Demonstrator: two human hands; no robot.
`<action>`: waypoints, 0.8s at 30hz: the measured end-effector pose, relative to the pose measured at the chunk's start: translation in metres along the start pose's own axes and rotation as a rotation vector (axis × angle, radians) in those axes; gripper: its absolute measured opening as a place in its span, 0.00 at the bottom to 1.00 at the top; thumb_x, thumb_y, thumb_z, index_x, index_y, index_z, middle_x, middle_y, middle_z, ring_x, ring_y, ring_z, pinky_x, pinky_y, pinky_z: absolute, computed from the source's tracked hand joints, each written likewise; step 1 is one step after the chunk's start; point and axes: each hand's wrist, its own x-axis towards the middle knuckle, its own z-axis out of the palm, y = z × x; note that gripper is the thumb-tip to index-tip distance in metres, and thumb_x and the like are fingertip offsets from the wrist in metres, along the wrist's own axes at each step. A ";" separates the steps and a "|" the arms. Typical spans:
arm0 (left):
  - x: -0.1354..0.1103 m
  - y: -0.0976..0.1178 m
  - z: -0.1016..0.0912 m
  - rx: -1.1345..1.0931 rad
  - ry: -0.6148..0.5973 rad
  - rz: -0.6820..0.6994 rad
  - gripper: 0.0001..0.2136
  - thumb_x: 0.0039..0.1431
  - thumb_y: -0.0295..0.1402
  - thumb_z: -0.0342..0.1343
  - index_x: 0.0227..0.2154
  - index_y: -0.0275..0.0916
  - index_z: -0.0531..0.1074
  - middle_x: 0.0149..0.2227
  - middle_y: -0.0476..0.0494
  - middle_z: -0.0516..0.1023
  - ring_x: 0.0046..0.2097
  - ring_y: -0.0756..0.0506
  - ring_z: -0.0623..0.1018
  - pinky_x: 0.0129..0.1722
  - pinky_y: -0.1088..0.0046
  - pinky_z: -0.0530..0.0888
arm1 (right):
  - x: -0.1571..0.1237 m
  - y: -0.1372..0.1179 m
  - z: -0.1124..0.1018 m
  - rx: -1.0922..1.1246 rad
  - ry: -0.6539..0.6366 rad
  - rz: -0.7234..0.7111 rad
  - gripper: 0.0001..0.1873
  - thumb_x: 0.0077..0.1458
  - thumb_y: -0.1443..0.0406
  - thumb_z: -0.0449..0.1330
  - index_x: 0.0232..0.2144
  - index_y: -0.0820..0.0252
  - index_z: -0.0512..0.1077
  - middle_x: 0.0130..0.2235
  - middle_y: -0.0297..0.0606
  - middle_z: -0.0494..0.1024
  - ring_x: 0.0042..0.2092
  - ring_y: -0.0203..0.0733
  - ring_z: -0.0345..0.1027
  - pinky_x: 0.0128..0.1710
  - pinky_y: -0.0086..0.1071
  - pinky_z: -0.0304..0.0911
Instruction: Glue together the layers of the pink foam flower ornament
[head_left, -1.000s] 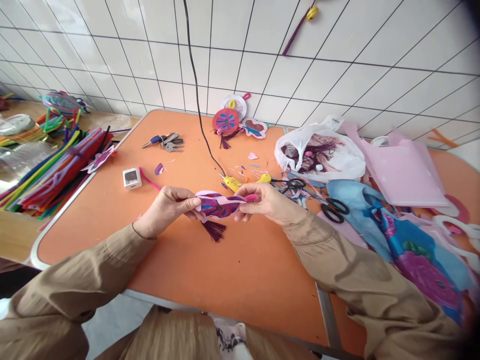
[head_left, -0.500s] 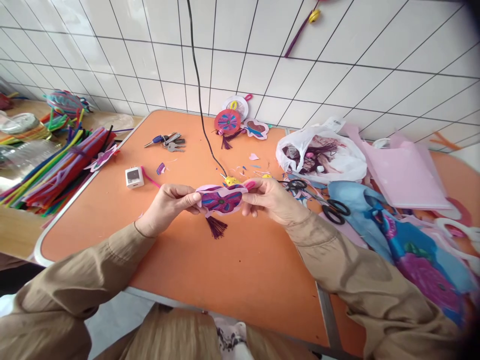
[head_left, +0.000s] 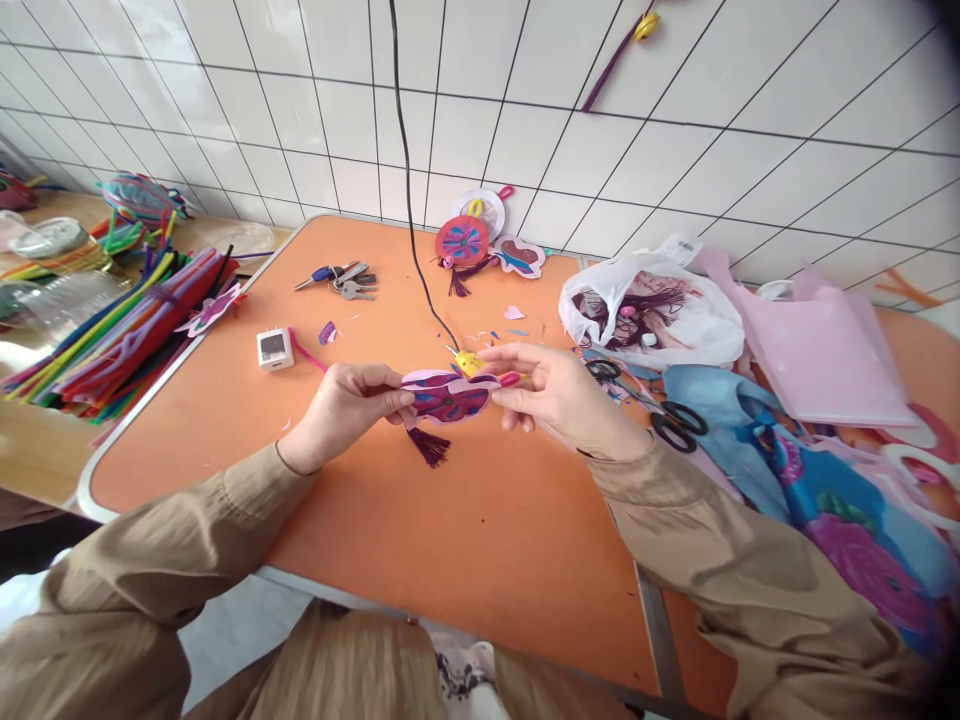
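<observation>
My left hand (head_left: 347, 408) pinches the left end of a flat, scalloped tasselled ornament (head_left: 452, 400), pink-edged with a purple and blue pattern. A dark purple tassel (head_left: 429, 446) hangs below it. At the other end, my right hand (head_left: 559, 395) keeps its thumb on the edge while the index finger is lifted away; the fingers behind are partly hidden. Beside that thumb a bright pink loop (head_left: 510, 379) sticks out. Just beyond the ornament lies a yellow piece (head_left: 469, 362) at the tip of a black cord (head_left: 411, 200).
Black-handled scissors (head_left: 675, 425) lie to the right near a white plastic bag (head_left: 660, 320) and blue floral fabric (head_left: 847, 530). Keys (head_left: 352, 280) and a white charger (head_left: 274, 348) are at the left. Finished-looking ornaments (head_left: 463, 240) rest by the tiled wall. Pipe cleaners (head_left: 142, 340) fill the left side.
My right index finger has lifted off the ornament and straightened. The ornament has tipped flatter, showing its face more narrowly. The whole view has shifted slightly.
</observation>
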 end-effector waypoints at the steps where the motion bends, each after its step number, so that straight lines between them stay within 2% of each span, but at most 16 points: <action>1: 0.000 0.000 0.000 0.008 0.009 -0.001 0.06 0.52 0.31 0.63 0.26 0.32 0.77 0.23 0.44 0.82 0.26 0.51 0.78 0.28 0.80 0.76 | -0.003 -0.003 0.001 -0.055 0.013 -0.012 0.23 0.48 0.62 0.65 0.48 0.59 0.70 0.46 0.44 0.77 0.21 0.32 0.72 0.14 0.26 0.61; 4: 0.001 0.001 0.002 0.064 0.030 -0.005 0.06 0.52 0.31 0.63 0.27 0.32 0.78 0.23 0.45 0.81 0.26 0.51 0.79 0.28 0.80 0.76 | -0.014 -0.010 0.006 -0.290 0.079 -0.104 0.20 0.54 0.64 0.61 0.50 0.59 0.70 0.48 0.45 0.77 0.22 0.34 0.72 0.18 0.30 0.66; 6: 0.001 0.002 0.003 0.109 0.050 -0.012 0.05 0.51 0.31 0.62 0.27 0.33 0.78 0.23 0.46 0.81 0.25 0.51 0.78 0.28 0.80 0.76 | -0.022 -0.013 0.010 -0.571 0.130 -0.264 0.18 0.55 0.68 0.59 0.50 0.58 0.72 0.47 0.44 0.78 0.26 0.37 0.73 0.25 0.34 0.69; 9: 0.002 0.003 0.007 0.147 0.070 -0.037 0.04 0.50 0.29 0.62 0.27 0.33 0.78 0.22 0.47 0.80 0.24 0.52 0.77 0.28 0.80 0.75 | -0.032 -0.016 0.017 -0.998 0.173 -0.478 0.15 0.54 0.68 0.62 0.46 0.61 0.74 0.44 0.45 0.80 0.38 0.48 0.74 0.36 0.42 0.69; 11: 0.003 0.004 0.009 0.159 0.071 -0.052 0.04 0.49 0.29 0.61 0.27 0.33 0.78 0.21 0.48 0.80 0.24 0.51 0.77 0.27 0.80 0.75 | -0.033 -0.017 0.021 -1.119 0.186 -0.555 0.15 0.53 0.64 0.65 0.43 0.62 0.76 0.42 0.46 0.81 0.42 0.53 0.71 0.39 0.45 0.68; 13: 0.003 0.005 0.010 0.175 0.056 -0.055 0.05 0.50 0.30 0.61 0.27 0.33 0.78 0.21 0.48 0.80 0.25 0.51 0.77 0.27 0.79 0.75 | -0.030 -0.017 0.024 -1.092 0.183 -0.624 0.14 0.52 0.62 0.66 0.41 0.63 0.76 0.41 0.46 0.81 0.43 0.53 0.69 0.42 0.45 0.66; 16: 0.003 0.006 0.012 0.219 0.025 -0.031 0.06 0.51 0.32 0.60 0.26 0.33 0.78 0.21 0.48 0.79 0.24 0.51 0.77 0.27 0.79 0.75 | -0.020 -0.014 0.027 -0.894 0.139 -0.635 0.09 0.53 0.64 0.65 0.38 0.62 0.77 0.39 0.43 0.80 0.43 0.48 0.69 0.43 0.41 0.65; 19: 0.002 0.008 0.013 0.270 -0.007 0.002 0.07 0.51 0.33 0.60 0.25 0.33 0.77 0.22 0.47 0.79 0.25 0.50 0.76 0.26 0.78 0.74 | -0.010 -0.011 0.026 -0.658 0.097 -0.530 0.04 0.55 0.65 0.64 0.32 0.60 0.77 0.33 0.38 0.80 0.37 0.42 0.71 0.38 0.35 0.65; 24: 0.002 0.010 0.011 0.220 -0.121 -0.022 0.09 0.51 0.35 0.62 0.25 0.33 0.76 0.23 0.45 0.79 0.25 0.49 0.77 0.26 0.77 0.74 | -0.003 -0.010 0.021 -0.392 0.033 -0.328 0.07 0.55 0.64 0.61 0.27 0.60 0.78 0.28 0.35 0.79 0.32 0.37 0.71 0.32 0.30 0.65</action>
